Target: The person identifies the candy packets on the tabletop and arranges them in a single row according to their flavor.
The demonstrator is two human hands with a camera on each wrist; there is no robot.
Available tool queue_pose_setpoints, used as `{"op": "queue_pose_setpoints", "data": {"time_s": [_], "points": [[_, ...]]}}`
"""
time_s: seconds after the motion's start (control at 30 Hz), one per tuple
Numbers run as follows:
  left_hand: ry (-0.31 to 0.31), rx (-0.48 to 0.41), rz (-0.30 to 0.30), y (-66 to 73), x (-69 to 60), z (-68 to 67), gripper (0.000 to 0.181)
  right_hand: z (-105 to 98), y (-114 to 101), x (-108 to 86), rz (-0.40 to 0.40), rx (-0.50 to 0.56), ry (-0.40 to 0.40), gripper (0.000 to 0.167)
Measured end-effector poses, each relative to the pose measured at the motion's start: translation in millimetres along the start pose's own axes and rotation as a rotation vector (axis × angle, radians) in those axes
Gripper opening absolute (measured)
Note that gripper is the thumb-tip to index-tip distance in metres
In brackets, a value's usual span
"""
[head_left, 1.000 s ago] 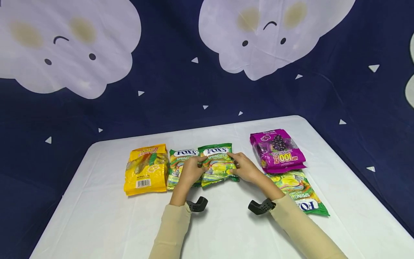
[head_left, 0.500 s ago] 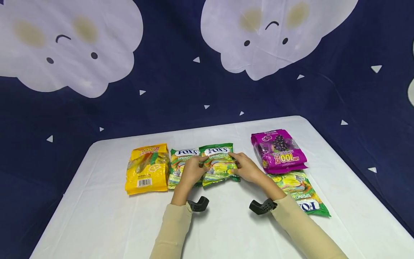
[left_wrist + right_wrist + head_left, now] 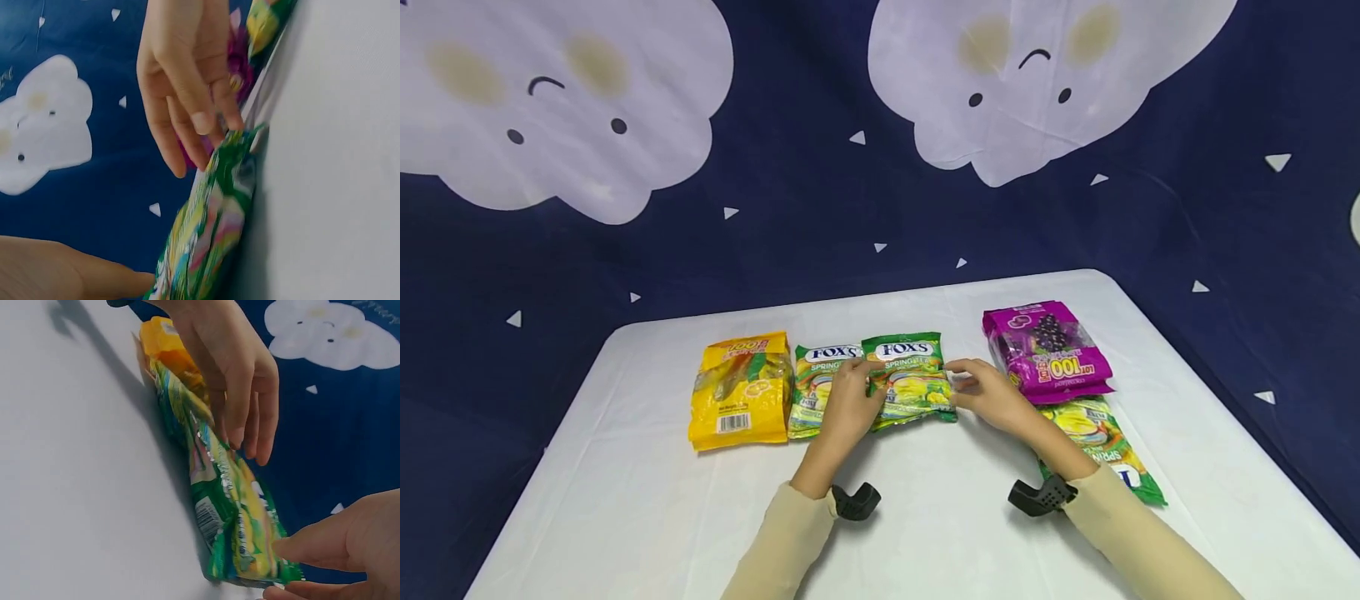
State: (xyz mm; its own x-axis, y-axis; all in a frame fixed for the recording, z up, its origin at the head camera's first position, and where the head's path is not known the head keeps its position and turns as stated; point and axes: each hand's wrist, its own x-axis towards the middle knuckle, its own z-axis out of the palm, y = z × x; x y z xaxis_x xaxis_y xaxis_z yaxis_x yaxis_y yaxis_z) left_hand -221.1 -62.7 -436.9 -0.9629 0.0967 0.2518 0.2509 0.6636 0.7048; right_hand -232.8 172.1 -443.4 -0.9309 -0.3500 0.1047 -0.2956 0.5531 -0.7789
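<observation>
Two green-and-yellow Fox's candy bags lie side by side at the table's middle: the left bag [image 3: 811,396] and the right bag [image 3: 912,385], slightly overlapping. My left hand [image 3: 852,404] hovers over where they meet; in the right wrist view the left hand [image 3: 228,359] has relaxed fingers pointing down just above the bags. At the right bag's right edge is my right hand [image 3: 996,398], its fingers apart and loosely bent. The right wrist view has the right hand's thumb [image 3: 312,540] by the bag's end; whether it touches is hard to tell.
A yellow candy bag [image 3: 741,408] lies left of the Fox's bags. Further right, a purple candy bag [image 3: 1051,354] overlaps another Fox's bag [image 3: 1086,429], partly hidden by my right forearm. A white cloth covers the table [image 3: 925,517], with a dark blue cloud-print backdrop [image 3: 805,250] behind.
My right hand has drawn back to the right from the right Fox's bag. My left fingers have loosened and lifted slightly. The bags have stayed in place.
</observation>
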Motion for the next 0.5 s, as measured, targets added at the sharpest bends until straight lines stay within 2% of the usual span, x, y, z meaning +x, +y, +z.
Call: {"op": "queue_pose_setpoints", "data": {"time_s": [0.17,0.27,0.37,0.5], "points": [[0.004,-0.144,0.062,16.0,-11.7,1.5,0.025,-14,-4,-23.0,-0.026,-0.001,0.043,0.041],[-0.033,-0.233,0.1,27.2,-19.1,4.6,0.025,-21,-5,-35.8,-0.012,-0.011,0.072,0.041],[-0.118,-0.314,0.094,36.9,-26.6,10.5,0.025,-27,-4,-48.0,0.009,-0.026,0.098,0.044],[-0.295,-0.42,0.036,44.0,-36.0,25.6,0.022,-37,-2,-64.1,0.024,-0.027,0.122,0.048]]}}
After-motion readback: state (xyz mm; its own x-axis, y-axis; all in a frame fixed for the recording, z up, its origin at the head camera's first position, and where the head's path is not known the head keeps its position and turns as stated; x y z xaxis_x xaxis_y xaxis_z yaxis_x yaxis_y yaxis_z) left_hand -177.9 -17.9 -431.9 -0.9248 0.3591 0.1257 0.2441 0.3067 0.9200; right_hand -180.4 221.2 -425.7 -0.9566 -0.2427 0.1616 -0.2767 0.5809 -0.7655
